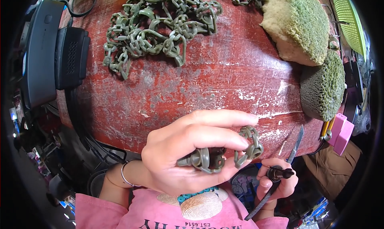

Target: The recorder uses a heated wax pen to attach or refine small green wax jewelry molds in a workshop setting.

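Fingers (224,138) of the left hand (188,153) were clamped on a short run of grey-green plastic chain links (218,157), thumb below and the first fingers curled over the top, holding the piece up near the body, just off the near edge of the worn red worktop (224,77). Right hand (278,181), lower and to the right, had its fingers closed round a slim knife (294,153), blade tilted up and away toward the worktop edge, apart from the links. A dark cord trailed down from that hand. Far across the worktop lay a big tangled heap of matching chain (160,25), and to the far right sat two green-topped sponges (304,25), with pink blocks (340,133) near the right edge. A black device (44,49) stood at the left edge. By my reading, this was the trimming step on one link, piece steadied and tool ready. Next move looked to call for bringing blade and link together with care, keeping the edge clear of the holding fingertips, and a firm pinch so the link didn't twist
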{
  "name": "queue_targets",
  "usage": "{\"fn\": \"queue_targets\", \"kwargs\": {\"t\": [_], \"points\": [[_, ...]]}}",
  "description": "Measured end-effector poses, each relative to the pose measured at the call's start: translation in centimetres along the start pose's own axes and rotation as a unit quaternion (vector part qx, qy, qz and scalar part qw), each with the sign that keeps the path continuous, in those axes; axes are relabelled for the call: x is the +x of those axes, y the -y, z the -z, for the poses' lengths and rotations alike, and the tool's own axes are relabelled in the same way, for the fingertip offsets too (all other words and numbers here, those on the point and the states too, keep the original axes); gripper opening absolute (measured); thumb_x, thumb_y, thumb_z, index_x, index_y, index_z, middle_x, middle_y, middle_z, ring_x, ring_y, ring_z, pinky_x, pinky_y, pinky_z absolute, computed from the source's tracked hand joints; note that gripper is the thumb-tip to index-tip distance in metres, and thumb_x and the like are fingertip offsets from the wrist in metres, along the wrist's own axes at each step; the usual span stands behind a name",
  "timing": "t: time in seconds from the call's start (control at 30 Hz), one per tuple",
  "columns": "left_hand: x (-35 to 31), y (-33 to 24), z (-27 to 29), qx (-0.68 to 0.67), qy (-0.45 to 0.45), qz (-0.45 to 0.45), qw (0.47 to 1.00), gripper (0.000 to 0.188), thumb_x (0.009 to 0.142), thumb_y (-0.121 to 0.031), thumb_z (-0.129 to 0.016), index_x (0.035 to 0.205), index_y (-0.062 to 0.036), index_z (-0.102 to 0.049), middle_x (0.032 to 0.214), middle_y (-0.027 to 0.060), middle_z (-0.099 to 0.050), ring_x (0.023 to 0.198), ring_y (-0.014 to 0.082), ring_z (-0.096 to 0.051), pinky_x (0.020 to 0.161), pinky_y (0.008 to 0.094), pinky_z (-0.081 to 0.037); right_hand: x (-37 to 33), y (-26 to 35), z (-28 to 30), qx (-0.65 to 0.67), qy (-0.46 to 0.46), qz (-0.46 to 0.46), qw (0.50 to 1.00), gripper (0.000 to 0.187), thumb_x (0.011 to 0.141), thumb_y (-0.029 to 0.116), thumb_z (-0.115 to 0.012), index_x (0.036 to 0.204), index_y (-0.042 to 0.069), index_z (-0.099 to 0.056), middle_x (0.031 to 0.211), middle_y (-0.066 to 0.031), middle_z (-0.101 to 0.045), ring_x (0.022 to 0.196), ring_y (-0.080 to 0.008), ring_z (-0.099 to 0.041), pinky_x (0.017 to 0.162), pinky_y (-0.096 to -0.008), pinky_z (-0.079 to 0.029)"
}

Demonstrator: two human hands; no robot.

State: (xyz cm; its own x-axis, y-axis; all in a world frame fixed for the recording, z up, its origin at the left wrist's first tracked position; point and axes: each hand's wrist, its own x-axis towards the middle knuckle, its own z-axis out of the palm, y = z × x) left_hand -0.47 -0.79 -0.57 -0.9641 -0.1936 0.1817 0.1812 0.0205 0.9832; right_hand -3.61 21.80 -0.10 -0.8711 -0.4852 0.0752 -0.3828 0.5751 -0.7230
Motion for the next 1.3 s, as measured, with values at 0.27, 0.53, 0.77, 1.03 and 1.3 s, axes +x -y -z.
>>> {"fn": "queue_targets", "kwargs": {"t": [0.27,0.53,0.77,1.03,1.3], "points": [[-0.2,-0.2,-0.4,-0.023,-0.02,0.013,0.999,0.034,0.064,0.005,-0.071,0.092,-0.0001,-0.052,0.104,0.0294,-0.053,0.078,0.022,-0.062,0.065,0.0289,-0.052,0.8,1.2,-0.1,-0.044,0.006,0.01,0.999,0.053,0.082,0.045,-0.055,0.077,-0.007,-0.056,0.053,-0.0052,-0.052,0.041,-0.0117,-0.049,0.042,-0.0216,-0.037],[0.0,0.2,-0.2,0.014,-0.009,-0.032,0.999,0.033,0.066,0.007,-0.068,0.093,0.001,-0.05,0.104,0.0286,-0.051,0.073,0.0207,-0.063,0.061,0.0281,-0.053,1.2,2.0,0.4,-0.093,0.05,-0.017,0.994,0.042,0.062,0.044,-0.074,0.081,0.008,-0.061,0.065,-0.0008,-0.061,0.053,-0.0157,-0.058,0.052,-0.0254,-0.044],[-0.3,-0.3,-0.5,-0.005,-0.029,0.003,1.0,0.033,0.066,0.006,-0.069,0.092,-0.0005,-0.051,0.103,0.0271,-0.053,0.077,0.0213,-0.062,0.063,0.0281,-0.053,1.5,2.1,0.4,-0.105,0.04,-0.019,0.994,0.044,0.071,0.046,-0.062,0.074,0.003,-0.061,0.061,-0.0039,-0.059,0.051,-0.0166,-0.056,0.05,-0.0255,-0.043],[-0.1,-0.4,-0.5,0.024,-0.032,0.002,0.999,0.032,0.065,0.005,-0.07,0.09,-0.0013,-0.052,0.102,0.0257,-0.054,0.08,0.0217,-0.062,0.064,0.028,-0.053,1.4,2.0,0.6,-0.115,0.057,0.004,0.992,0.04,0.062,0.042,-0.075,0.078,0.008,-0.061,0.063,0.0002,-0.06,0.051,-0.0157,-0.057,0.05,-0.0251,-0.044],[-0.2,-0.3,-0.5,0.021,-0.027,0.002,0.999,0.033,0.064,0.005,-0.07,0.09,-0.0017,-0.052,0.101,0.026,-0.055,0.077,0.0209,-0.062,0.062,0.0272,-0.053,1.4,2.0,0.6,-0.107,0.059,-0.009,0.992,0.041,0.061,0.042,-0.076,0.077,0.008,-0.061,0.062,0.0001,-0.06,0.051,-0.0156,-0.057,0.05,-0.0255,-0.044]]}}
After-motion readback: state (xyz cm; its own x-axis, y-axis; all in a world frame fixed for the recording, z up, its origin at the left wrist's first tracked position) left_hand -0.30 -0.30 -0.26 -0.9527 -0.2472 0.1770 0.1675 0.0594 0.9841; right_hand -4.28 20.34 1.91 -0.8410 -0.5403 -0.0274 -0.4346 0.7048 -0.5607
